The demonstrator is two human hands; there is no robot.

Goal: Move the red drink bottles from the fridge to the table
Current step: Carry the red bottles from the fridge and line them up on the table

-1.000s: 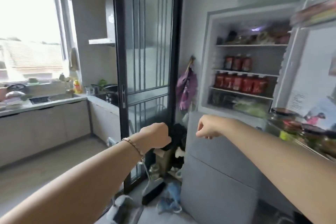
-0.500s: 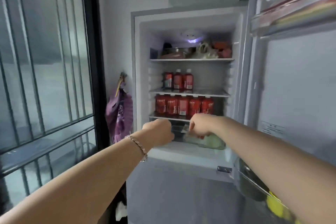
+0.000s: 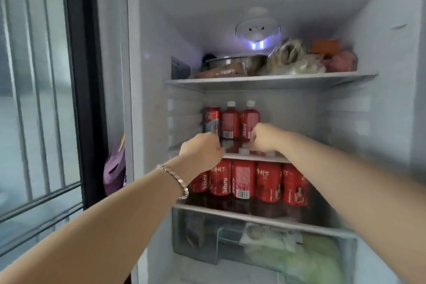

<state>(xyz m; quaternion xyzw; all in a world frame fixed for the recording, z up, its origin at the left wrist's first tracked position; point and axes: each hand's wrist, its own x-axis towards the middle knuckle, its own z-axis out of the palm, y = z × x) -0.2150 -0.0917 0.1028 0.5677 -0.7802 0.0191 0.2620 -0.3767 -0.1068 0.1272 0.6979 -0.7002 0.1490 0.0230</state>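
**A:** As the fridge (image 3: 133,99) stands open, what lies around it?

**B:** A dark-framed glass door (image 3: 78,76) with thin bars stands to the left. A purple bag (image 3: 115,168) hangs between it and the fridge wall.

**A:** And inside, working from the front to the back?

**B:** Lowest and nearest is a clear drawer (image 3: 230,214) with green vegetables and packets in it. Directly above it, a row of red drink bottles (image 3: 244,178) stands upright, side by side. On the middle shelf (image 3: 253,158), set farther back at the left, a red can (image 3: 212,122) stands just beside two capped red bottles (image 3: 230,122). The top shelf (image 3: 276,80) carries a metal bowl (image 3: 230,61) and bagged food (image 3: 292,60), under a small lamp (image 3: 258,44).

**A:** What about the hands?

**B:** Both reach in at the middle shelf, partly hiding its front edge. The left hand (image 3: 200,152), with a bracelet (image 3: 175,180) at its wrist, is balled into a fist and has nothing in it. The right hand (image 3: 265,138) has its fingers curled downward in front of the foot of the right-hand capped bottle. I cannot tell whether they touch or grip it.
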